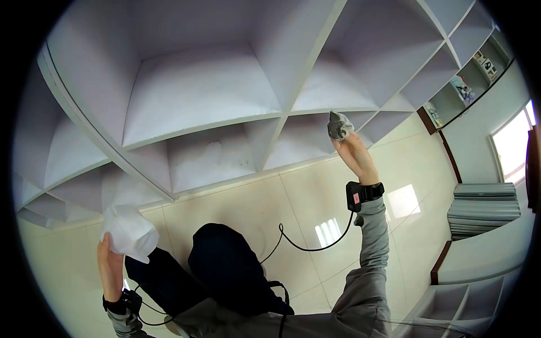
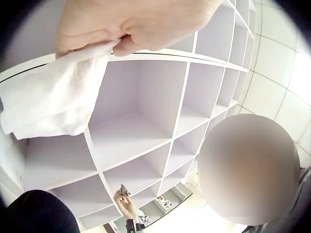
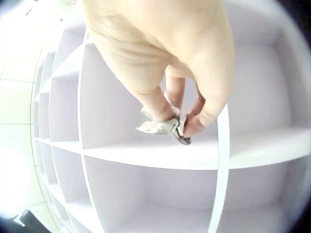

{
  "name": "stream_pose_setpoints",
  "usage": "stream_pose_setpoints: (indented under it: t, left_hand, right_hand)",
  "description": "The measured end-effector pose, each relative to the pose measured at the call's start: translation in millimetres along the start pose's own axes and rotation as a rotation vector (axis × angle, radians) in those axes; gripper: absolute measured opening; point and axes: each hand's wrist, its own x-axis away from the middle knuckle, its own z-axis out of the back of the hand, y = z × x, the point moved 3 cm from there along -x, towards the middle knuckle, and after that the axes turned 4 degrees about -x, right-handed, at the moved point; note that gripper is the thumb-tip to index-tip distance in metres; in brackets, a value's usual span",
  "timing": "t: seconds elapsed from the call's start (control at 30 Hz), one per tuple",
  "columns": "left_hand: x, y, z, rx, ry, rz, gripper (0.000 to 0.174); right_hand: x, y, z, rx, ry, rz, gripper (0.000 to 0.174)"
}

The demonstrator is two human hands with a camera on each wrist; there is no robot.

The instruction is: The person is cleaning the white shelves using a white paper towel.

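At the lower left of the head view, my left hand [image 1: 110, 263] grips a white wipe [image 1: 133, 234] that spreads out loosely. In the left wrist view the wipe [image 2: 56, 99] hangs from the pinched fingers of that hand [image 2: 136, 24], in front of the shelves. My right hand [image 1: 357, 158] reaches forward, pinching a crumpled wipe [image 1: 340, 127] with dark grey stains at a shelf's front edge. Seen from the right wrist, thumb and fingers of this hand [image 3: 170, 48] squeeze the bunched, soiled wipe [image 3: 163, 127], its dark part pointing down.
A white cubby shelf unit [image 1: 203, 93] curves across the front. Small dark specks show in a low compartment [image 1: 211, 160]. Pale floor tiles [image 1: 236, 205] lie below, with a black cable [image 1: 307, 248] running to the right wrist. Grey stacked panels [image 1: 484, 210] stand at right.
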Motion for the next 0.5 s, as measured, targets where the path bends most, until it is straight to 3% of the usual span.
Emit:
stream_pose_setpoints:
  t: [0.1,0.13,0.2,0.23,0.3,0.43,0.5]
  left_hand:
    - [0,1,-1,0.042,-0.014,-0.007,0.046]
    - [0,2,-2,0.037,-0.007,-0.015,0.046]
    - [1,5,-7,0.087,-0.018,-0.013,0.043]
    - [2,13,-19,0.082,-0.046,-0.016,0.040]
    - [0,12,-22,0.091,-0.047,-0.026,0.039]
    - [-4,19,-30,0.134,-0.035,-0.049,0.040]
    - [-3,30,-41,0.145,-0.070,-0.042,0.042]
  right_hand:
    - [-28,-12,8,0.426,0.165,0.054,0.029]
    - [-43,-18,9,0.419,0.156,0.056,0.029]
    - [-73,-29,0,1.114,0.137,0.282,0.031]
    - [-89,-28,-1,1.101,0.124,0.286,0.031]
    - [-117,-21,-9,1.502,0.219,0.552,0.029]
    - [-162,0,9,1.745,0.158,0.522,0.018]
    - [-159,-8,6,1.597,0.130,0.294,0.020]
